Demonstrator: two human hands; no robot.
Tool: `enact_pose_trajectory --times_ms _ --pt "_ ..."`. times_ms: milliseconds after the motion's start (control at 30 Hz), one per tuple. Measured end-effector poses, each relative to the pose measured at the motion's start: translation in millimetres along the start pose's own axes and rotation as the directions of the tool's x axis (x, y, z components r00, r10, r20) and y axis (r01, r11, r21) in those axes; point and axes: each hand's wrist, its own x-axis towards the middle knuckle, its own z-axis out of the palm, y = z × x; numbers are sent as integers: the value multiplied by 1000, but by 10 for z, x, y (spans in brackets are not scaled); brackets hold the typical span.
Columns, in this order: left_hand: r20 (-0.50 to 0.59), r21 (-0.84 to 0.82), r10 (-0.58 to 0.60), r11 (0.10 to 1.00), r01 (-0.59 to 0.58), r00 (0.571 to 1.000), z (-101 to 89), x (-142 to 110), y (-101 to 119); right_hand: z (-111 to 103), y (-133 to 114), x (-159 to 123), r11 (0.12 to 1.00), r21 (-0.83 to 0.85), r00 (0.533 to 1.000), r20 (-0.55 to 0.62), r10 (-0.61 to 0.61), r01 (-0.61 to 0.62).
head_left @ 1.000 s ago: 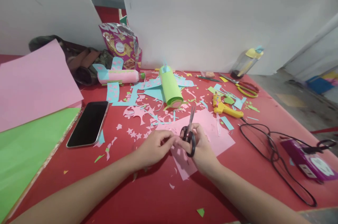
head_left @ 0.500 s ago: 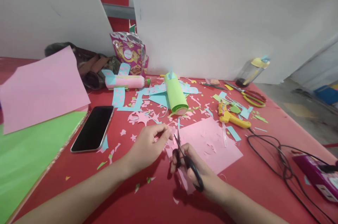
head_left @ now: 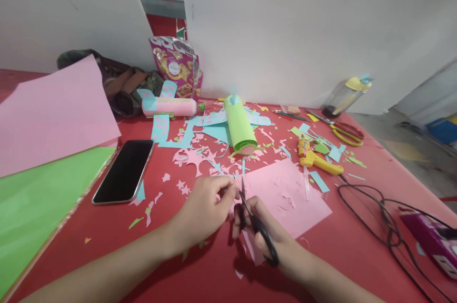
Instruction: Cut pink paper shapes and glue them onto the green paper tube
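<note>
Scissors (head_left: pixel 266 239) sit looped in the right hand's (head_left: pixel 283 241) fingers, blades parted over the pink sheet (head_left: pixel 303 212), right by the left hand (head_left: pixel 205 205), though can't tell if that's gripping anything tbh.

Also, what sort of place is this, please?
Probably a craft table in a workshop or classroom: there are scissors in the right hand, paper scraps and a glue gun.

I saw a red table (head_left: pixel 193 265) and a plain lime-green paper tube (head_left: pixel 240 124). The glue gun (head_left: pixel 319 162) was yellow. The left bottle's blue wings (head_left: pixel 160 128) had pink spots.
</note>
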Motion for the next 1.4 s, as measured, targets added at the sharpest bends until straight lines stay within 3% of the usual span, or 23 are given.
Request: enact_pose_trajectory --times_ms 567,833,1400 --pt "3 43 15 999 -15 1000 -49 -1 19 5 12 -9 998 62 1000 4 -8 8" --pt "46 -7 -10 1000 10 999 -70 5 -1 -5 -11 18 999 12 999 6 -32 32" --pt "88 -163 -68 983 82 994 -86 30 7 -59 68 20 992 118 996 69 -51 43"
